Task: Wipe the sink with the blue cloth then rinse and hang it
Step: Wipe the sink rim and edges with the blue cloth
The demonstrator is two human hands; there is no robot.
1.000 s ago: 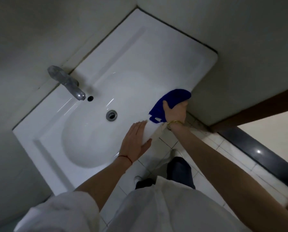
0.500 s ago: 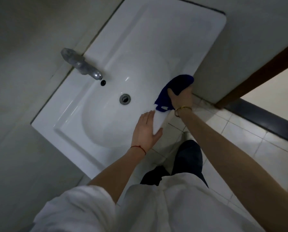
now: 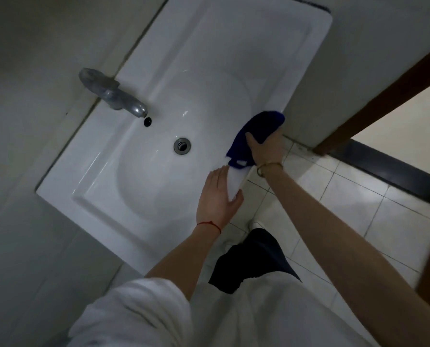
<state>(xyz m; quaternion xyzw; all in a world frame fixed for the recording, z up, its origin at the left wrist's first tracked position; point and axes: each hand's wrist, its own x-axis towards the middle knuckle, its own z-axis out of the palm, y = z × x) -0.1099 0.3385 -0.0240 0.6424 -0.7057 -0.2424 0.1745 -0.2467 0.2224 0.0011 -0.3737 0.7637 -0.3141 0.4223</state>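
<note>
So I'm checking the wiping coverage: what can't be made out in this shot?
- Head view: the right hand covers part of the blue cloth, hiding the sink rim beneath.
- The left hand hides the front edge it rests on.
- The sink's far corner is cut off by the top edge.
- Dirt or wetness: too dim to tell.

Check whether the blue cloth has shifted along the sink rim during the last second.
No clear shift: the blue cloth stays under the right hand on the white sink front rim, beside the corner.
</note>
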